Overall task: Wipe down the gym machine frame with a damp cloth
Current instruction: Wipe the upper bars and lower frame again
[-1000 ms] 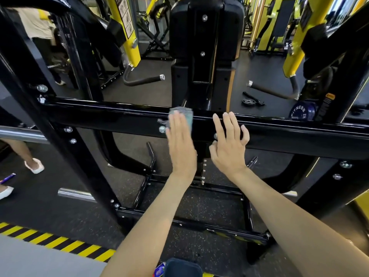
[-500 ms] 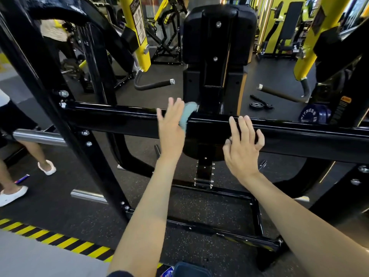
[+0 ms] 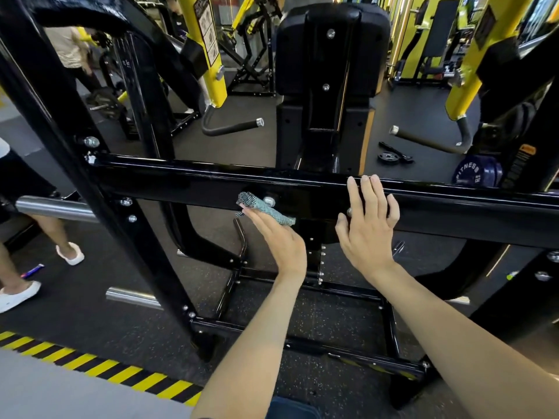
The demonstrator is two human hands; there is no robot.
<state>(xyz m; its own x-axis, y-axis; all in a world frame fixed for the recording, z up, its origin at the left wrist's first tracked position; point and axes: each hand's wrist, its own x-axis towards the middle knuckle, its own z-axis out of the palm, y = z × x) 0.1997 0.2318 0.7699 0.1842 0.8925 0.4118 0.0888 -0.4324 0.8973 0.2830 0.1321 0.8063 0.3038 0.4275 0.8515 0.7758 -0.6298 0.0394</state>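
A dark rubber gym floor [image 3: 302, 316] is seen behind the black crossbar [image 3: 181, 182]. The cloth [image 3: 266, 210] is pressed to its face under the left hand's [image 3: 279, 240] straight fingers. Just right, the right hand [image 3: 369, 234] is spread flat, likely for bracing.

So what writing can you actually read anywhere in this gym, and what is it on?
"FITNESS": on the blue weight plate.
White sticker on the left yellow post: too blurred to read.
Orange label at far right: too small to read.
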